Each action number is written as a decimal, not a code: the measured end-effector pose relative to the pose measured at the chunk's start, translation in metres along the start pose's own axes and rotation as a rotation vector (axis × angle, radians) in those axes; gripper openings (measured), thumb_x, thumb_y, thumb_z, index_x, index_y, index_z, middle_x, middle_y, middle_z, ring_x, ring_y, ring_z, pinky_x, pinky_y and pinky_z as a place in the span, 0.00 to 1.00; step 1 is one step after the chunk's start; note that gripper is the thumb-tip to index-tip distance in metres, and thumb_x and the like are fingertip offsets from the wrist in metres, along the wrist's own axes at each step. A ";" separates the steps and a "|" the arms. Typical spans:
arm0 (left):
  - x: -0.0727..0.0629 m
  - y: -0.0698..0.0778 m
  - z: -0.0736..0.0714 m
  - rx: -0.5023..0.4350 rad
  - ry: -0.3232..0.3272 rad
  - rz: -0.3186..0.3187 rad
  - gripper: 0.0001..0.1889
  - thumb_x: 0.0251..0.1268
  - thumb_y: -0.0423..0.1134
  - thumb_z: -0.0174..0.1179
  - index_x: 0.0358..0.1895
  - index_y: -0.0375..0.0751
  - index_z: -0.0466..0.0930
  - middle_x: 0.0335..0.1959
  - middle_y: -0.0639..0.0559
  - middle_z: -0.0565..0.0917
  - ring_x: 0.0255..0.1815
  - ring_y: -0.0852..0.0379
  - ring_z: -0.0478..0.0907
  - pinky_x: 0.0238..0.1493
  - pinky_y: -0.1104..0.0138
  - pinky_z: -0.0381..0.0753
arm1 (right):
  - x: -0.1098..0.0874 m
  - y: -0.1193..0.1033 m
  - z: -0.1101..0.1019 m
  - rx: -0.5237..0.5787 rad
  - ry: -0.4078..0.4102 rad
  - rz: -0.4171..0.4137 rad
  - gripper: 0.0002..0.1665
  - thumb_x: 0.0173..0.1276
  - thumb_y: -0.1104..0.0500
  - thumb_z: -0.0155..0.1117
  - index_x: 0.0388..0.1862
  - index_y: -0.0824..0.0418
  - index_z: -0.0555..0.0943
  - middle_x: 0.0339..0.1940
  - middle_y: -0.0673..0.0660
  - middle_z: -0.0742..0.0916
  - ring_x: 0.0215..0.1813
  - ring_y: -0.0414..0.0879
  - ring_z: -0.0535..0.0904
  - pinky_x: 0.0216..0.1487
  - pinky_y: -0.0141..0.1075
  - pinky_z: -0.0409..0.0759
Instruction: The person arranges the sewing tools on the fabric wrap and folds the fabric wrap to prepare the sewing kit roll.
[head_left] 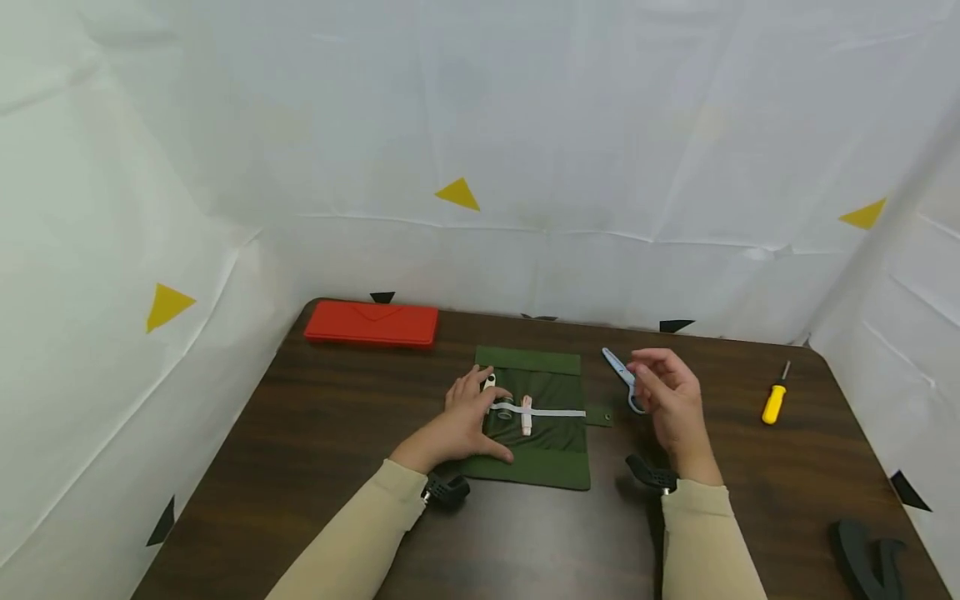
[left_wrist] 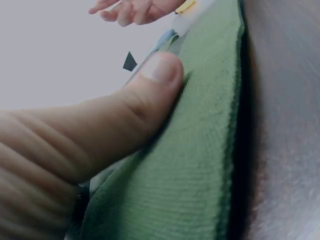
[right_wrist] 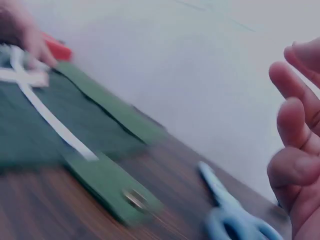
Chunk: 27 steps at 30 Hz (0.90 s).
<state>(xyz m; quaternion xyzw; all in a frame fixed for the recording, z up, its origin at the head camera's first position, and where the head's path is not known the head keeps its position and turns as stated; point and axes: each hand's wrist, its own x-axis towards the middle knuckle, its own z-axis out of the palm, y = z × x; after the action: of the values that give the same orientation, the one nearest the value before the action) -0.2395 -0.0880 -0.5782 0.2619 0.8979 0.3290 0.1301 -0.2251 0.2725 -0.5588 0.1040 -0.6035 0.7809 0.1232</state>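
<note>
A green fabric tool roll (head_left: 555, 468) lies unrolled on the table, a white elastic strap (head_left: 558, 412) running across its middle. My left hand (head_left: 467, 421) is spread over its left side, thumb resting on the lower flap. Under the strap sit a slim pale pink item (head_left: 527, 427) and a small round grey-green item (head_left: 505, 414); a white piece with a dark hole (head_left: 490, 382) shows by the left fingers. My right hand (head_left: 675, 408) hovers right of the roll, fingers loosely bent and holding nothing. Beside it lie light blue scissors (right_wrist: 235, 215), handles partly hidden in the head view.
A red case (head_left: 371, 323) lies at the back left. To the far right is a yellow-handled screwdriver (head_left: 774, 403), with a black curved object (head_left: 862, 558) at the front right corner. The roll's snap tab (right_wrist: 112, 187) sticks out toward the scissors. White sheeting surrounds the table.
</note>
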 end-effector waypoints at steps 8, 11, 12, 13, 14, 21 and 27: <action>0.002 0.003 0.006 -0.010 0.056 -0.076 0.51 0.50 0.60 0.87 0.77 0.50 0.73 0.92 0.43 0.42 0.93 0.38 0.30 0.88 0.33 0.40 | -0.006 -0.009 -0.045 -0.571 0.326 0.100 0.18 0.82 0.54 0.68 0.61 0.65 0.86 0.41 0.46 0.87 0.39 0.43 0.76 0.37 0.26 0.75; 0.003 0.004 0.008 -0.020 0.120 -0.091 0.51 0.52 0.59 0.86 0.79 0.47 0.71 0.92 0.42 0.44 0.93 0.37 0.31 0.88 0.32 0.45 | -0.002 -0.006 -0.051 -0.812 0.266 0.221 0.24 0.82 0.45 0.67 0.64 0.62 0.85 0.47 0.52 0.85 0.44 0.43 0.74 0.42 0.30 0.73; 0.004 0.004 0.008 -0.024 0.136 -0.097 0.51 0.53 0.59 0.85 0.79 0.47 0.71 0.92 0.42 0.44 0.93 0.37 0.32 0.88 0.32 0.46 | -0.001 -0.005 -0.052 -0.868 0.222 0.261 0.27 0.82 0.43 0.67 0.65 0.61 0.83 0.49 0.55 0.84 0.46 0.44 0.73 0.44 0.32 0.72; 0.004 0.005 0.008 -0.025 0.147 -0.103 0.52 0.54 0.58 0.85 0.80 0.46 0.70 0.92 0.42 0.45 0.93 0.37 0.33 0.88 0.33 0.47 | 0.001 -0.005 -0.053 -0.914 0.170 0.296 0.30 0.81 0.41 0.67 0.67 0.62 0.82 0.53 0.58 0.83 0.48 0.46 0.73 0.45 0.34 0.72; 0.005 0.005 0.008 -0.031 0.158 -0.106 0.52 0.54 0.57 0.86 0.80 0.46 0.70 0.91 0.41 0.46 0.93 0.36 0.35 0.88 0.33 0.48 | 0.002 -0.005 -0.053 -0.955 0.117 0.320 0.32 0.81 0.40 0.68 0.69 0.62 0.81 0.55 0.61 0.82 0.50 0.48 0.72 0.47 0.35 0.71; 0.004 0.007 0.008 -0.054 0.187 -0.163 0.53 0.58 0.54 0.84 0.85 0.45 0.65 0.91 0.40 0.48 0.92 0.35 0.41 0.87 0.35 0.54 | 0.005 -0.004 -0.047 -1.042 -0.079 0.325 0.40 0.74 0.40 0.76 0.72 0.65 0.79 0.63 0.71 0.78 0.56 0.61 0.75 0.52 0.46 0.75; 0.004 0.008 0.008 -0.039 0.205 -0.172 0.52 0.60 0.55 0.82 0.85 0.44 0.65 0.92 0.39 0.47 0.93 0.37 0.41 0.87 0.35 0.53 | 0.005 -0.004 -0.042 -1.130 -0.089 0.308 0.40 0.69 0.41 0.81 0.70 0.63 0.81 0.60 0.69 0.79 0.56 0.62 0.78 0.50 0.46 0.74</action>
<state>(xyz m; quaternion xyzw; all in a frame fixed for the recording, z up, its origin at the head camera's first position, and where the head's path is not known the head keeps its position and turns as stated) -0.2363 -0.0768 -0.5793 0.1466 0.9191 0.3590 0.0703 -0.2296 0.3147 -0.5643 -0.0340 -0.9390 0.3418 0.0193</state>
